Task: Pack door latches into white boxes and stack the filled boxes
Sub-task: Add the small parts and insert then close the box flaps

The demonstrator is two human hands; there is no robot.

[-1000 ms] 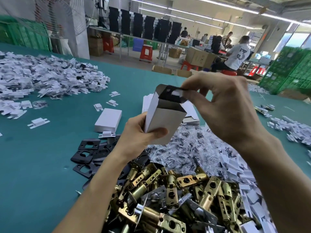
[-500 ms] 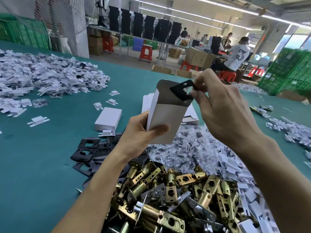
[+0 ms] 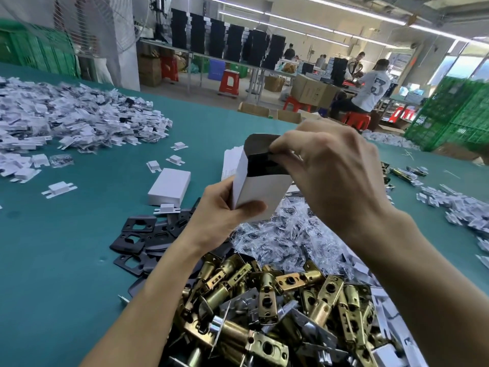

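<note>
My left hand (image 3: pixel 217 218) is gripping the white box (image 3: pixel 260 193); my right hand (image 3: pixel 333 176) is pinching a black plate (image 3: pixel 258 144) into its open mouth, just above my left hand. Pushed crooked, I'm risking it jamming and buckling the box.

Open white box (image 3: pixel 260 192), centre frame, upright, slightly tilted, black plate (image 3: pixel 258 144) in its mouth. Closed white box (image 3: pixel 169 185) flat, left of centre. Brass latches (image 3: pixel 264 300) heaped, lower centre.

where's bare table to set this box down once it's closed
Bare teal table left of the black strike plates and the closed white box; more beyond it, right of the white insert heap. Crowded: brass latches and clear bags in front.
</note>
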